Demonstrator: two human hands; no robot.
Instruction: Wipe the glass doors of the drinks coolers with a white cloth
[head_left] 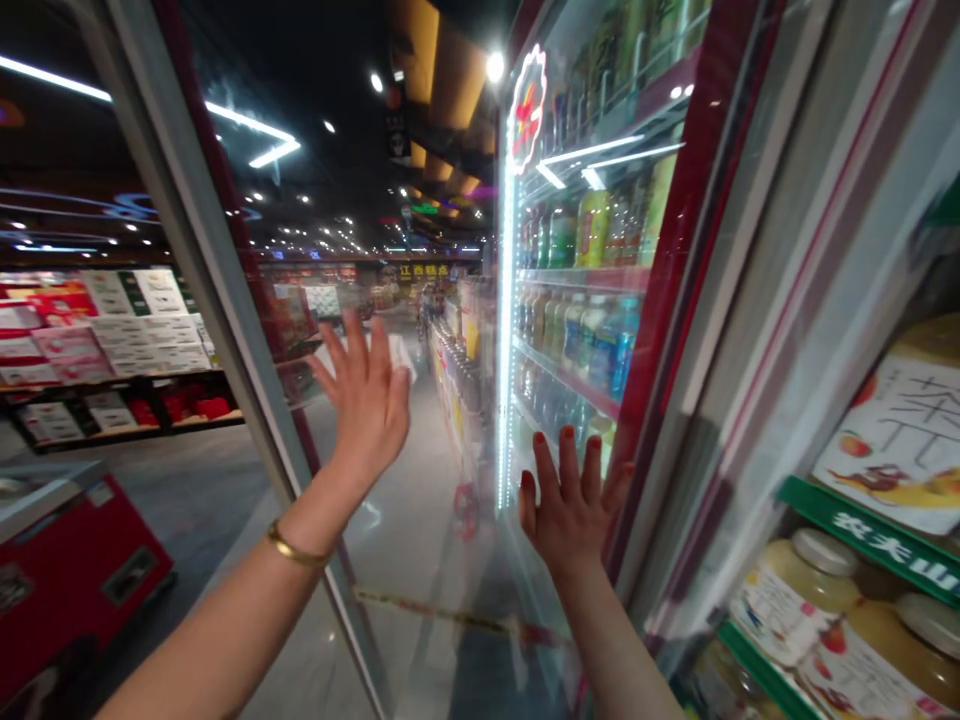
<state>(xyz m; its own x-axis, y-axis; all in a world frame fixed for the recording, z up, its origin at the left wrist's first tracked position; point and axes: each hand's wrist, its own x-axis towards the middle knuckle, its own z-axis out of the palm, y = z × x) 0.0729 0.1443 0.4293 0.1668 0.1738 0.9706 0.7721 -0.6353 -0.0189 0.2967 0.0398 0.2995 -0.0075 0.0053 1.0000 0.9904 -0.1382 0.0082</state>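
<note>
My left hand [367,405] is raised, fingers spread, against the glass panel of a door with a metal frame [217,330]. A white cloth or tissue [403,358] lies under its palm and shows on both sides of the fingers. A gold bangle [296,545] circles the left wrist. To the right and lower, my right hand [570,500] has its fingers spread, palm toward the glass, with nothing seen in it. Whether its palm touches the pane I cannot tell. Behind or reflected in the glass are shelves of drink bottles [589,335].
At right, labelled jars [799,585] stand on shelves with green strips [870,535]. On the left are stacked boxes [150,325] and a red cabinet or cart [82,590]. A bright light strip [505,350] runs up the cooler edge.
</note>
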